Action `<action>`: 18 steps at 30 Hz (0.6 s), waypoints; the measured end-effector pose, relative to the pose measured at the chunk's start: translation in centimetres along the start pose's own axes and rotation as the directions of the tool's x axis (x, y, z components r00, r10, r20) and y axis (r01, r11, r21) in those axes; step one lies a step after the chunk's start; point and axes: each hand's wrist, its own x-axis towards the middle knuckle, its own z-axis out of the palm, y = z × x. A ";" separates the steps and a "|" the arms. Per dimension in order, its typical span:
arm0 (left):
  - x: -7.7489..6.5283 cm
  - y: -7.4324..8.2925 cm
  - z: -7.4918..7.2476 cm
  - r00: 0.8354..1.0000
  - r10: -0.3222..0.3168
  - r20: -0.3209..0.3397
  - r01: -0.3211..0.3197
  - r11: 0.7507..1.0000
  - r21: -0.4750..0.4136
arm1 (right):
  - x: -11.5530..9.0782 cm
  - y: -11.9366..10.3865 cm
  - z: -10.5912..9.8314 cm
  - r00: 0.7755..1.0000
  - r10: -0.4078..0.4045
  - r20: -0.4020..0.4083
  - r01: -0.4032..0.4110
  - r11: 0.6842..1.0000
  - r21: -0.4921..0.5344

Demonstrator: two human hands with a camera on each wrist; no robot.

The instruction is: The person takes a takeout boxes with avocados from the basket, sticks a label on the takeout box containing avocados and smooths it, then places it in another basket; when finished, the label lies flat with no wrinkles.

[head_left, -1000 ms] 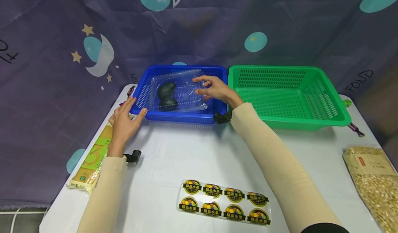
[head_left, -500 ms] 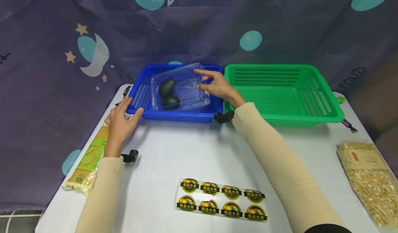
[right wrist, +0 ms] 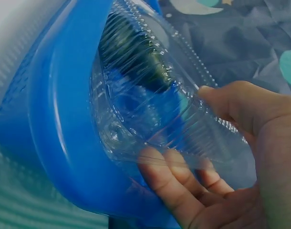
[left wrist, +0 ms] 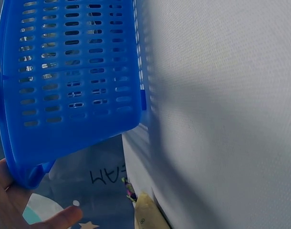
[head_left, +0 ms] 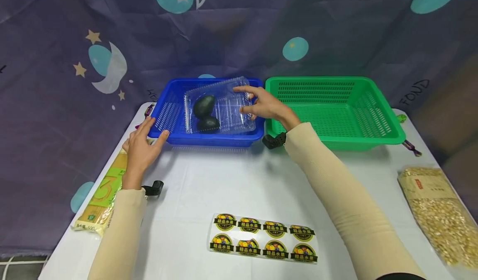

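Note:
A clear plastic clamshell-type container lies tilted inside the blue basket, its right end raised. Two dark green fruits that look like avocados sit at the container's left side. My right hand pinches the container's right edge; the right wrist view shows the thumb on the rim and fingers against the wall. At the basket's front left corner rests my left hand, fingers fairly straight. The left wrist view shows fingers touching the basket corner.
A green basket stands right of the blue one. On the white table lie a sheet of round fruit stickers, a yellow-green noodle-like packet at left and a bag of pale grains at right. Wrapped candies lie near the sides.
The container has shifted slightly right within the basket and its right end has risen, with my right hand on it. The fruits show more distinctly. My left hand stays at the basket corner.

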 end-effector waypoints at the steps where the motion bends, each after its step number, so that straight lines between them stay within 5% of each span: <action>1: 0.0 0.0 0.0 1.000 -0.001 0.000 0.001 1.000 -0.001 | 0.0 -0.1 0.0 1.000 0.004 0.001 -0.004 1.000 0.002; 9: -0.1 0.1 0.0 1.000 -0.001 0.003 0.001 1.000 -0.002 | -0.7 0.2 0.3 0.998 -0.004 -0.062 0.004 1.000 -0.007; 18: 0.0 0.2 -0.1 1.000 -0.010 0.011 0.010 1.000 0.008 | -2.2 0.3 -0.2 0.981 -0.060 -0.185 0.085 0.988 0.131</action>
